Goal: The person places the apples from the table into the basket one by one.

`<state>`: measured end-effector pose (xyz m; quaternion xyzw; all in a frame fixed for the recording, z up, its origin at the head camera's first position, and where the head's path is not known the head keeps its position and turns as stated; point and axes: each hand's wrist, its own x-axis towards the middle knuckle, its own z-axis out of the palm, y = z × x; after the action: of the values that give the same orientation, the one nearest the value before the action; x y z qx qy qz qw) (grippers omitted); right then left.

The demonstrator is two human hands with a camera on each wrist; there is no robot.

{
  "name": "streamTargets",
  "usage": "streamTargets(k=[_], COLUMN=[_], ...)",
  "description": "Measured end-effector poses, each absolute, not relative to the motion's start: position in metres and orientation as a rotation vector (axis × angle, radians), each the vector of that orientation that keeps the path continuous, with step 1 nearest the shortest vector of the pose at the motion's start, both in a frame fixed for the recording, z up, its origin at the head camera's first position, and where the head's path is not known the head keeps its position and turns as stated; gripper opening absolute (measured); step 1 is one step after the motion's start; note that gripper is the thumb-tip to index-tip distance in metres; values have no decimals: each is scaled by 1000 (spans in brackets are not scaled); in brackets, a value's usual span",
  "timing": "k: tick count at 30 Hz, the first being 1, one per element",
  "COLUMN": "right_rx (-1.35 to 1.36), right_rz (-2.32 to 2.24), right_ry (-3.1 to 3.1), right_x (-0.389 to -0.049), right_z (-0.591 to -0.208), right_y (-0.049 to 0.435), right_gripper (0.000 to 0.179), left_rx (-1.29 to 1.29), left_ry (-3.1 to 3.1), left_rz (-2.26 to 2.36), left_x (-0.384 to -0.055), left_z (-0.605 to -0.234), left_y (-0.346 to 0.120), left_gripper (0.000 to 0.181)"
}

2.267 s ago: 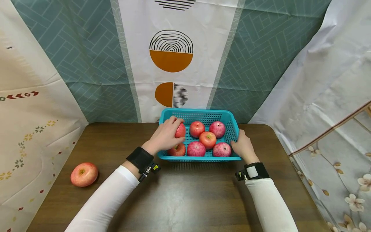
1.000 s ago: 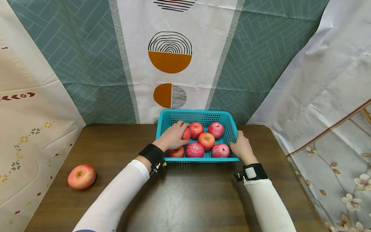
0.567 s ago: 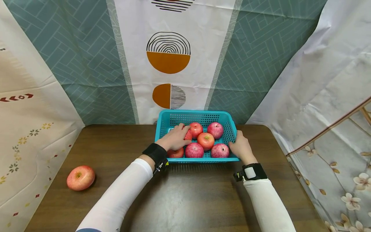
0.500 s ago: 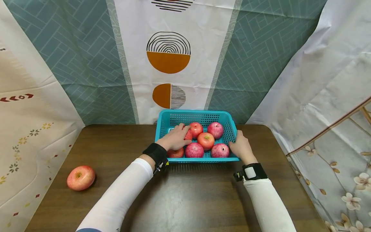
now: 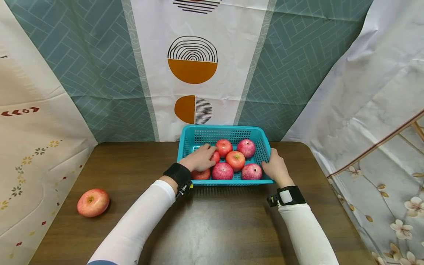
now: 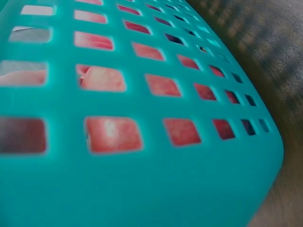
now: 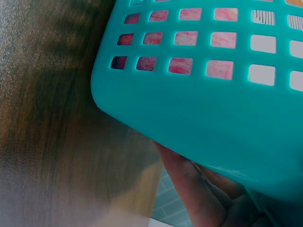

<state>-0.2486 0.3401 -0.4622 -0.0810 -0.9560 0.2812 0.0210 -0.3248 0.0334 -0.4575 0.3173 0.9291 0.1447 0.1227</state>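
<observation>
My left hand (image 5: 198, 159) reaches over the left side of the blue-green plastic basket (image 5: 212, 127), its fingers and thumb curled round a red apple (image 5: 215, 157). The hand covers most of that apple. Beneath the wrist lies another apple (image 5: 202, 174), partly hidden. My right hand (image 5: 276, 167) grips the basket's right rim, thumb on the inner side. In the right wrist view, fingers (image 7: 189, 189) show below the basket wall. Several more apples lie in the basket, among them a yellowish-red one (image 5: 235, 161) in the middle. Through the holes, the left wrist view shows red apple skin (image 6: 113, 135).
A single apple (image 5: 93, 202) sits on the brown wooden table (image 5: 212, 228) at the left. Patterned cloth (image 5: 109, 73) hangs right behind the table's back edge, close to the basket. More cloth lines the left and right sides.
My left hand has moved right with its apple, from the basket's left end toward the middle, and sits slightly lower. My right hand has stayed on the rim.
</observation>
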Motion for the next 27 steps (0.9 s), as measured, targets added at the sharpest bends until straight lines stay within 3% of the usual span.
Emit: streamTargets(k=[27], right_rx=[-247], right_rz=[864], right_ry=[-2960], right_x=[-246], right_z=[-461], right_y=[339], right_gripper=[62], left_rx=[837], left_ry=[2642], left_rz=[517], left_x=[-321], left_z=[-456], left_y=[30], left_gripper=[66])
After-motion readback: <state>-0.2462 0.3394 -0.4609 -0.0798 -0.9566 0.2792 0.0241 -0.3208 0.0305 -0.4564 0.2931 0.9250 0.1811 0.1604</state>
